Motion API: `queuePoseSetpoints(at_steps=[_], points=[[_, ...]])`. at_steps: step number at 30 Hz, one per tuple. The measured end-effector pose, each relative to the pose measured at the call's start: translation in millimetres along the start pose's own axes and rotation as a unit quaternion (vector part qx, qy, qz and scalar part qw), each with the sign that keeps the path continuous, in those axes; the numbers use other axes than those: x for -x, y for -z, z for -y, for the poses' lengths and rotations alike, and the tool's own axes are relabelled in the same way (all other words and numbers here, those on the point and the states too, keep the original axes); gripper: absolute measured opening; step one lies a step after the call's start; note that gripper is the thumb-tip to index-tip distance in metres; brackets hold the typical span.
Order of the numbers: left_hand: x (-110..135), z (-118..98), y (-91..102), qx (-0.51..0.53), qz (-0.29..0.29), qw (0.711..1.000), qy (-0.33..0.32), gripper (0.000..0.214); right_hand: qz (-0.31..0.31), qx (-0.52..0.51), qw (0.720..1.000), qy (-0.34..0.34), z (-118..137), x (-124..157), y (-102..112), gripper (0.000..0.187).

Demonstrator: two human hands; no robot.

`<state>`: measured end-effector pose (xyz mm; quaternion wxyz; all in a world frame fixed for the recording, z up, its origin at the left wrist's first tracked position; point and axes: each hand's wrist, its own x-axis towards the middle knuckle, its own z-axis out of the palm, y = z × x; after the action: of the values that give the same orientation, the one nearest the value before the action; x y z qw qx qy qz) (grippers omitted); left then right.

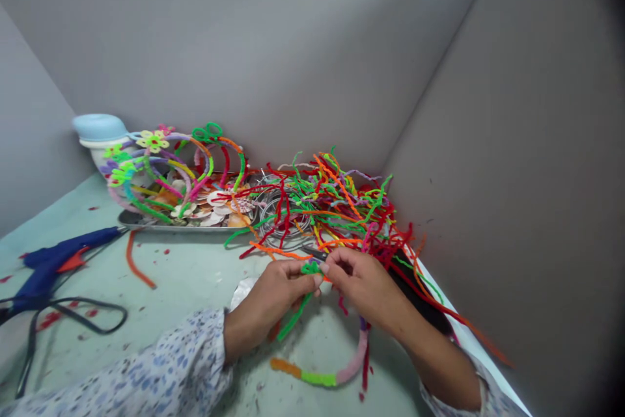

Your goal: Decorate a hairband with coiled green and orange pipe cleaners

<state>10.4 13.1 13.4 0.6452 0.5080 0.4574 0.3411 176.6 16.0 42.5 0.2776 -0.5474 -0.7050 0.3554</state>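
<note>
On the left, the blue glue gun (46, 267) has a loose cord (97, 308) that could catch the patterned sleeve (161, 365) if that arm swings out. The white pot (97, 154) wears a pale blue lid (100, 127), which hides any contents. Beside it, the metal tray (185, 229) holds shells (215, 214), and fuzzy headbands (152, 142) stand over them; a knock could topple these. Further right, the left hand (276, 293) pinches a small green flower (311, 267), whose loops could bend under a hard squeeze. The right hand (359, 280) curls at its edge; whether it grips anything cannot be told. A dark pointed tool (312, 252) just beyond could prick its fingers. Stray ends of the fuzzy wires (336, 183) could snag the flower.
</note>
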Motion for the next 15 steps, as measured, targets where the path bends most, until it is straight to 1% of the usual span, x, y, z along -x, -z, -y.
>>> queuePoseSetpoints(at_steps=[3, 6, 10, 15], points=[[0.1, 1.5, 1.6, -0.018, 0.007, 1.000, -0.022, 0.018, 0.007, -0.016, 1.000, -0.008, -0.5, -0.5, 0.0, 0.020], [0.2, -0.7, 1.9, -0.042, 0.007, 0.998, -0.056, 0.016, 0.036, -0.053, 0.998, -0.030, 0.0, -2.3, 1.9, 0.020], [2.3, -4.5, 1.5, -0.076, 0.014, 0.995, -0.063, 0.018, 0.069, -0.104, 0.991, -0.044, -0.3, -4.9, 6.1, 0.019], [5.7, -5.8, 0.8, -0.071, 0.038, 0.995, -0.066, 0.016, 0.118, -0.180, 0.974, -0.068, -3.1, -5.8, 8.0, 0.022]])
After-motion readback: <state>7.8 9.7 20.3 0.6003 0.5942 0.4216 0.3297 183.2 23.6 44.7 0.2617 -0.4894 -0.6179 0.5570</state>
